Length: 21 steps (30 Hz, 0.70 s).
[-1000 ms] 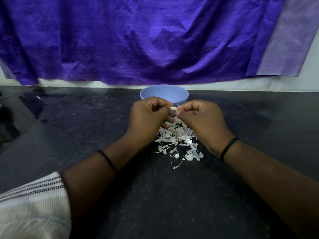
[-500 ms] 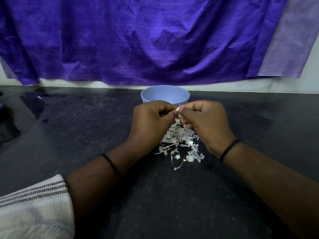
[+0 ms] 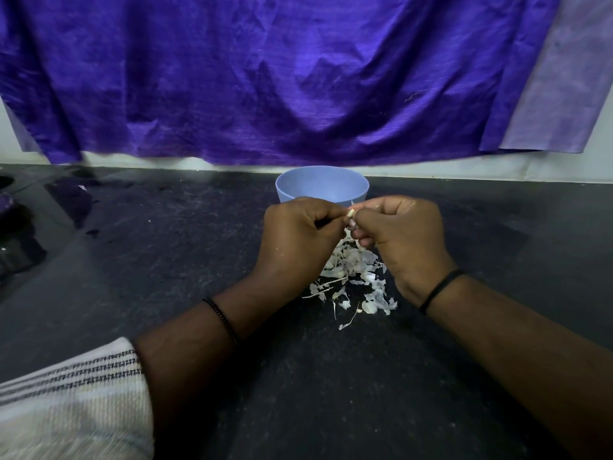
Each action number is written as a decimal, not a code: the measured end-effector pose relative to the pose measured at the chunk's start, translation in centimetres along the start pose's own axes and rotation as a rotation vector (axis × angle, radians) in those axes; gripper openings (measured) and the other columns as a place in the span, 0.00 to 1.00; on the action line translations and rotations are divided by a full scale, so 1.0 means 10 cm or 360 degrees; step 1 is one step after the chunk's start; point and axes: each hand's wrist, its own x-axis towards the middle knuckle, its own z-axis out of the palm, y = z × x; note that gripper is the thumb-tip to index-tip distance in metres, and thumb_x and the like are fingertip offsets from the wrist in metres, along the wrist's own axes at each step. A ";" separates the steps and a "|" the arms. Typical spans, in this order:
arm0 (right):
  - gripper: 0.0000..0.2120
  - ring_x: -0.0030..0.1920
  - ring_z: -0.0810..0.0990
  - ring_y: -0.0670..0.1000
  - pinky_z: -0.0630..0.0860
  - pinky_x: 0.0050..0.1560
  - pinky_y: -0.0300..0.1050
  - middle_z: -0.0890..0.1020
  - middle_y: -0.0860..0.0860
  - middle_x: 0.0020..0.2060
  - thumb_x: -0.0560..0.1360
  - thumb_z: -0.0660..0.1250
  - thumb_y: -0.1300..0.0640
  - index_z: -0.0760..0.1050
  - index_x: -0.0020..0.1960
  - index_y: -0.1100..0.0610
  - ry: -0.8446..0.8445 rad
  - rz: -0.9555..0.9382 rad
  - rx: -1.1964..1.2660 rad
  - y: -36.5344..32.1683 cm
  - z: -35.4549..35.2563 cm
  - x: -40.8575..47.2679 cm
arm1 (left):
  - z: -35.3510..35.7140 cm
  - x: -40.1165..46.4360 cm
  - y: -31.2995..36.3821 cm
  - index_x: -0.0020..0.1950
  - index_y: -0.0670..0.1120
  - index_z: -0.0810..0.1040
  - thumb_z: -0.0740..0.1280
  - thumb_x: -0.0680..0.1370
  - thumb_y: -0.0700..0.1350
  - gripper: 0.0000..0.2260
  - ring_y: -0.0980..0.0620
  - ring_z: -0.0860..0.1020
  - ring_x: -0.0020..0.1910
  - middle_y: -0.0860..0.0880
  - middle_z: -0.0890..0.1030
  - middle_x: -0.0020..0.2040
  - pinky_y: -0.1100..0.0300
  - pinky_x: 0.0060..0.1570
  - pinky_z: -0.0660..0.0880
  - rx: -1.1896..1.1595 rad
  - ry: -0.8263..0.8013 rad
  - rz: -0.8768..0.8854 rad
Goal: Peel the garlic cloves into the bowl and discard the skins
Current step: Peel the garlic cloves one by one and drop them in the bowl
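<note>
Both hands, left hand [image 3: 298, 240] and right hand [image 3: 403, 240], pinch the garlic clove [image 3: 350, 214] at frame centre; probably light, slippery, so grip its ends.

No readable text, label, brand, number or sign shows on anything in view.

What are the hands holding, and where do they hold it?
A small garlic clove. The left hand and the right hand pinch it between their fingertips, one on each side, above the pile of skins, in front of the blue bowl.
</note>
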 end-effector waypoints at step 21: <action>0.04 0.33 0.80 0.46 0.78 0.36 0.43 0.85 0.54 0.33 0.72 0.71 0.63 0.83 0.41 0.56 -0.0113 -0.0119 -0.0173 0.00 -0.06 0.01 | 0.01 0.07 -0.01 0.47 0.39 0.77 0.63 0.83 0.38 0.06 0.50 0.80 0.31 0.44 0.77 0.38 0.58 0.26 0.77 -0.0842 -0.0418 -0.0832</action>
